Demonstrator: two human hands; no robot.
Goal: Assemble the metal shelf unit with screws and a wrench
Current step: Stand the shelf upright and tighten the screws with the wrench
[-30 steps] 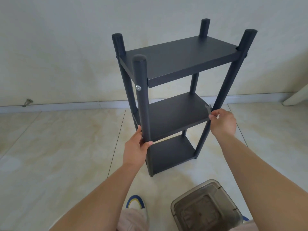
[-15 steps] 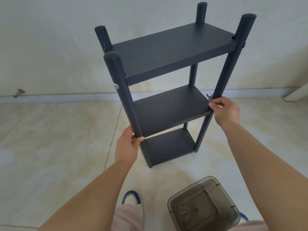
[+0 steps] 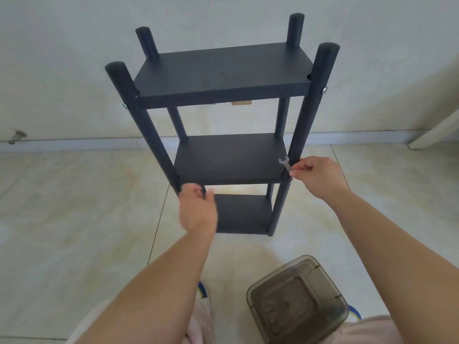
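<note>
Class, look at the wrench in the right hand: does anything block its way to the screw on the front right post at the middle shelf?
Nothing visible does. The right hand pinches the wrench just above the screw on that post.

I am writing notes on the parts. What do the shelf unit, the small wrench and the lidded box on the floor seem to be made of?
Shelf unit: probably metal with a matte, faintly textured dark grey coating.
Wrench, pinched by the right hand: bare silvery metal, thin and flat.
Lidded box: likely smoky translucent plastic, since its inside shows dimly.

Beige tile floor (image 3: 74, 219), pale wall (image 3: 74, 58), white baseboard (image 3: 74, 145).
</note>
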